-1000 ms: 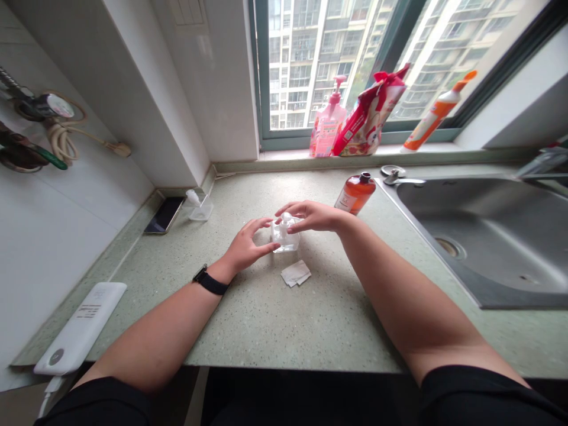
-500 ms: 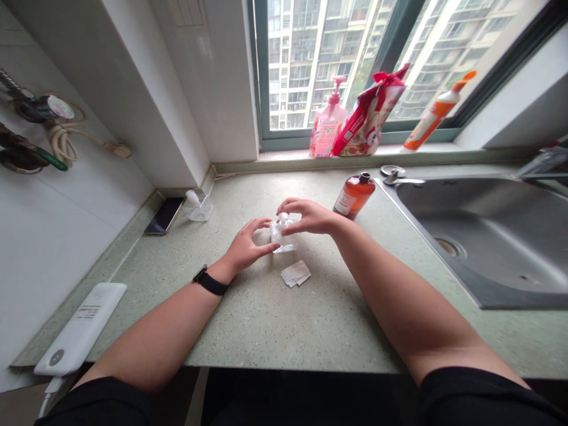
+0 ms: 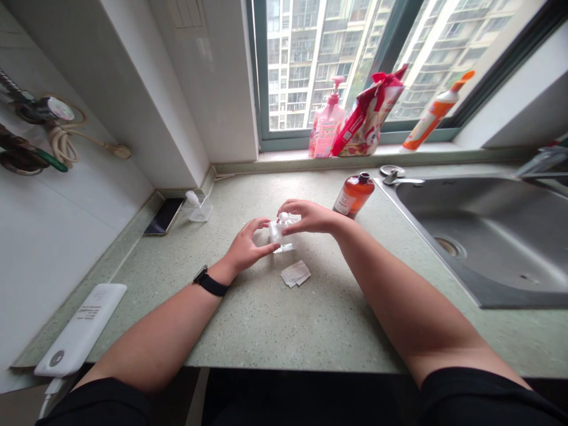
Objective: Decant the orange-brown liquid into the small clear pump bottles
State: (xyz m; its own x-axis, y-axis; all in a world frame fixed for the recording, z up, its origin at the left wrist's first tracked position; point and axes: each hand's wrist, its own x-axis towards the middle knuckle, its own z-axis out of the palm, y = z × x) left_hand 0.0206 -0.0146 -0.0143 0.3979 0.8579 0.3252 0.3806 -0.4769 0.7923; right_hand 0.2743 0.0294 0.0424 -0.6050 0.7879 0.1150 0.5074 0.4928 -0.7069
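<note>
A small clear pump bottle (image 3: 278,234) stands on the counter between my hands. My left hand (image 3: 245,247) is closed around its left side, thumb in front and fingers behind. From the right, my right hand (image 3: 309,216) grips the white pump head (image 3: 283,219) at the bottle's top, with fingers behind and thumb in front. Part of the bottle is hidden by my fingers. Just in front lie folded pieces of whitish paper (image 3: 296,273). Beyond my right wrist stands an uncapped amber bottle (image 3: 357,192) with a pale label.
Left on the counter are a phone (image 3: 164,216), another clear pump container (image 3: 199,212) and a white power bank (image 3: 82,328). A steel sink (image 3: 510,236) is at right. On the windowsill stand a pink pump bottle (image 3: 327,127), a red bag (image 3: 370,115) and an orange-white bottle (image 3: 430,121).
Almost nothing differs. The clear pump bottle has shifted very slightly left between my hands, and both hands keep their hold.
</note>
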